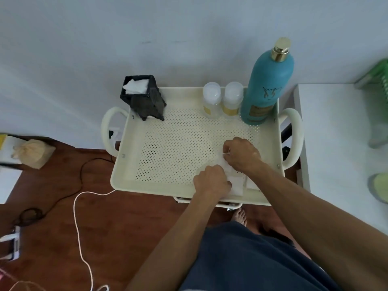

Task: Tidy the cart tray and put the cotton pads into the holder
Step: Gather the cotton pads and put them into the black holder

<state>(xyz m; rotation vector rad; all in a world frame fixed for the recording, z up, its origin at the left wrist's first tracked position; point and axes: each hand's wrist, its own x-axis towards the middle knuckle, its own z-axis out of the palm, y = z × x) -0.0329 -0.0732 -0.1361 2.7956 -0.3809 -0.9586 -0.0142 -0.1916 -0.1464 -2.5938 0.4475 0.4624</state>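
A cream perforated cart tray stands against the wall. In its far left corner sits a black square holder with white cotton pads poking out of the top. Several white square cotton pads lie at the tray's near right corner. My left hand presses down on those pads with curled fingers. Just beyond them, my right hand pinches a white pad between its fingertips. Both hands hide part of the pile.
Two small clear bottles and a tall teal bottle with a gold cap stand along the tray's far right edge. A white counter adjoins on the right. Cables lie on the wooden floor to the left.
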